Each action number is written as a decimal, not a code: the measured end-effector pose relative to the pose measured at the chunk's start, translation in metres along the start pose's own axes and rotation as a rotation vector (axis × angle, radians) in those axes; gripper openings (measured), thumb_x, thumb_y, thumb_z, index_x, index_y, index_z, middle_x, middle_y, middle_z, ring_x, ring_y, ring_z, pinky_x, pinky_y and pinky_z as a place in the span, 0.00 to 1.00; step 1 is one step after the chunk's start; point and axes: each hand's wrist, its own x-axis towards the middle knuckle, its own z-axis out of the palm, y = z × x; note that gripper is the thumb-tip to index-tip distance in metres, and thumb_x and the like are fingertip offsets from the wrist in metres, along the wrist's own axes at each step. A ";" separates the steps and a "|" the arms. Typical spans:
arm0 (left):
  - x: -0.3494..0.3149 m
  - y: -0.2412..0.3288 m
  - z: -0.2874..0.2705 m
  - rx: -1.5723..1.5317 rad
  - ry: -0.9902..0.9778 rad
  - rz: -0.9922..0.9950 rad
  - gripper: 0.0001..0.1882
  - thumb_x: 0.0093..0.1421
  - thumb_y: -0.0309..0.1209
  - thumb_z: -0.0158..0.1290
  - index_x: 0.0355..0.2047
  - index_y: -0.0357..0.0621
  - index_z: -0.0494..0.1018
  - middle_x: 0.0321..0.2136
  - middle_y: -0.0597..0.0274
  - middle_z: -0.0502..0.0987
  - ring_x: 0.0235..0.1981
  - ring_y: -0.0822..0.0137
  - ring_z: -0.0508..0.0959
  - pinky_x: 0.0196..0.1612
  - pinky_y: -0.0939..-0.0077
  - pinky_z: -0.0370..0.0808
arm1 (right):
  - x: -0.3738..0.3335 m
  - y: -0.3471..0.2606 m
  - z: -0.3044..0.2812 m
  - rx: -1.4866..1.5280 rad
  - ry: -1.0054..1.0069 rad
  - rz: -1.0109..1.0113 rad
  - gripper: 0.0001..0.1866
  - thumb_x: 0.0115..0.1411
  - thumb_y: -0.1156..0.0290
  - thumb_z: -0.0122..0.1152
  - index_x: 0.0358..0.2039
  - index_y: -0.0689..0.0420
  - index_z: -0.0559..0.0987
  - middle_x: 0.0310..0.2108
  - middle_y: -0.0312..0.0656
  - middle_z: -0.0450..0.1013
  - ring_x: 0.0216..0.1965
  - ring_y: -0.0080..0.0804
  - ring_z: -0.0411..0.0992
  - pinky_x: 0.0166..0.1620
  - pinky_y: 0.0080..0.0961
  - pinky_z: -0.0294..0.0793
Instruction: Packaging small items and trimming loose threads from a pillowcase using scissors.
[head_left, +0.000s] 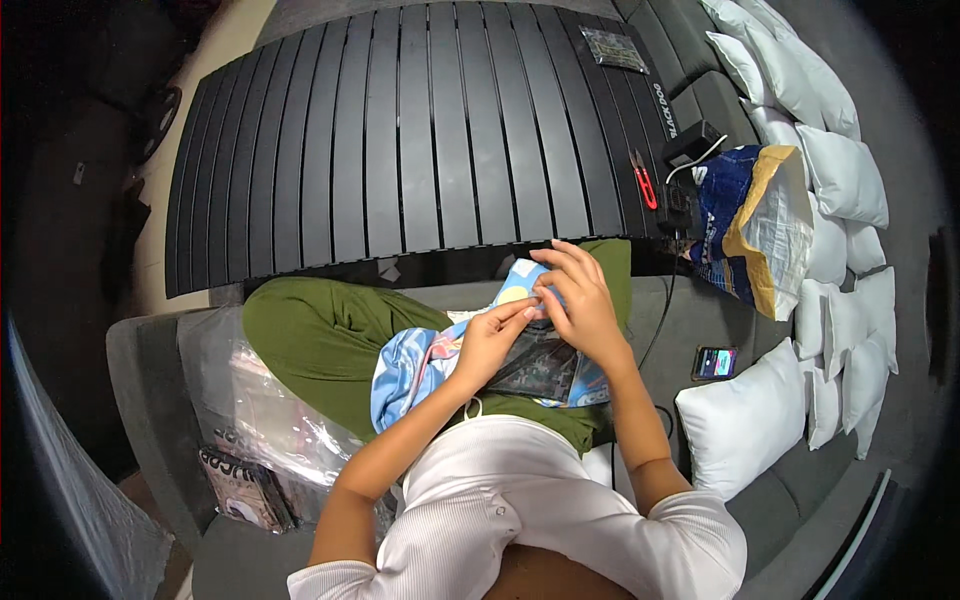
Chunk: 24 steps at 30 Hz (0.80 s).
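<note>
A light blue printed cloth [402, 372] with a satin-like sheen lies bunched across my lap. My left hand [490, 343] is closed in a pinch at its edge, thumb and forefinger meeting. Close beside it, my right hand [585, 305] curls its fingers onto the same cloth, the fingertips almost touching those of the left. Under the hands rests a clear plastic bag [540, 362] with dark contents, partly covered by my wrists and the cloth. Whatever small part sits between the fingertips is too small to make out.
A black slatted table [410, 130] stands ahead, holding red thread snips [643, 182] and a plastic packet [613, 48]. On the right are an open blue bag [730, 215], a phone [714, 363] and several white pillows [745, 420]. Plastic-wrapped goods [270, 400] lie left.
</note>
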 end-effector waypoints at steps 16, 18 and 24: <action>0.002 0.002 0.002 0.031 -0.053 -0.022 0.15 0.61 0.28 0.46 0.46 0.33 0.70 0.37 0.57 0.77 0.40 0.76 0.73 0.48 0.84 0.66 | -0.017 0.028 0.019 1.268 -0.204 0.755 0.10 0.58 0.66 0.52 0.34 0.60 0.73 0.50 0.40 0.65 0.44 0.22 0.64 0.51 0.22 0.60; 0.002 0.000 0.003 0.023 -0.051 -0.025 0.15 0.61 0.28 0.46 0.46 0.33 0.70 0.36 0.57 0.77 0.40 0.76 0.73 0.48 0.83 0.65 | -0.019 0.033 0.021 1.318 -0.214 0.772 0.11 0.58 0.67 0.52 0.36 0.62 0.73 0.49 0.41 0.66 0.44 0.23 0.64 0.50 0.22 0.61; -0.002 -0.008 -0.005 0.001 -0.022 -0.030 0.15 0.61 0.31 0.47 0.45 0.34 0.71 0.35 0.58 0.78 0.39 0.76 0.73 0.48 0.83 0.65 | -0.016 0.062 0.000 1.374 0.058 0.804 0.15 0.57 0.67 0.54 0.44 0.59 0.74 0.38 0.35 0.71 0.36 0.18 0.68 0.36 0.11 0.67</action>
